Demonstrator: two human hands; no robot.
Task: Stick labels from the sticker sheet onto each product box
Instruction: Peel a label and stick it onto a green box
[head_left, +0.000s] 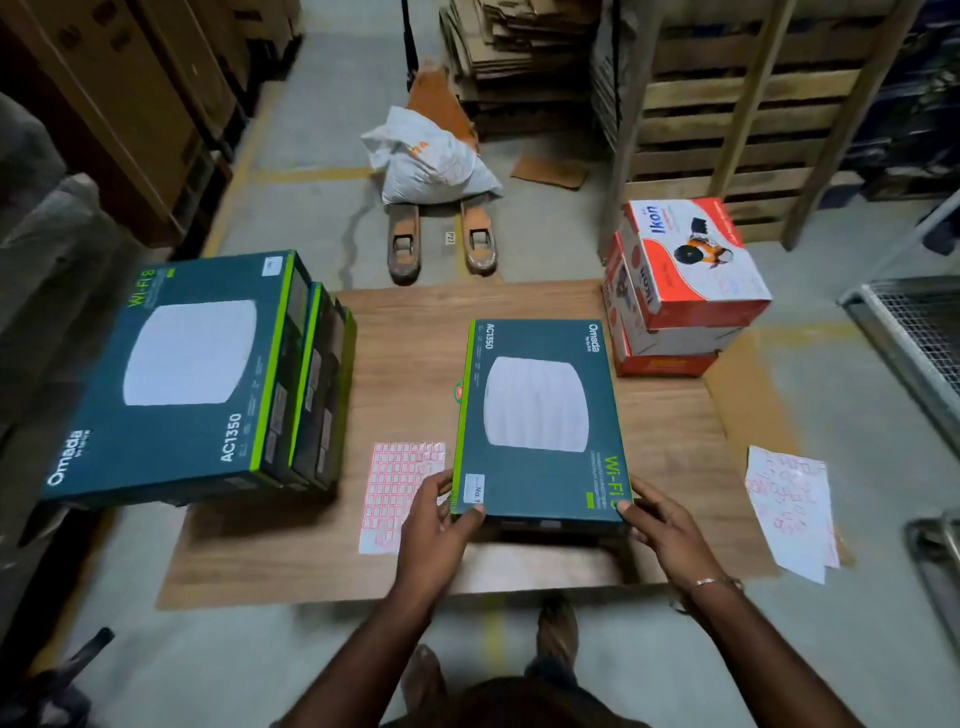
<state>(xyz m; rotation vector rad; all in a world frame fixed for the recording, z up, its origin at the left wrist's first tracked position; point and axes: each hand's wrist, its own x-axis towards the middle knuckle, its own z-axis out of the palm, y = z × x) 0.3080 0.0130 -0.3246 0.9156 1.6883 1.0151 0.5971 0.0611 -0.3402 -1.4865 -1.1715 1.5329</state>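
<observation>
We held the box (540, 421) near the board's (405, 343) front edge, left hand (441, 525) and right hand (660, 525) curled round its near corners. A white label (474, 488) sat on its near-left corner already, & the top box of the stack (182, 374) at the left edge had one too; the rest we couldn't tell. Sticker sheet (397, 493), thin w/ pink cells, lay flat just left of the box. Boxes: smooth printed card; board: wood grain.

Labelled teal box (540, 421) flat mid-board; sticker sheet (397, 493) just left.
</observation>
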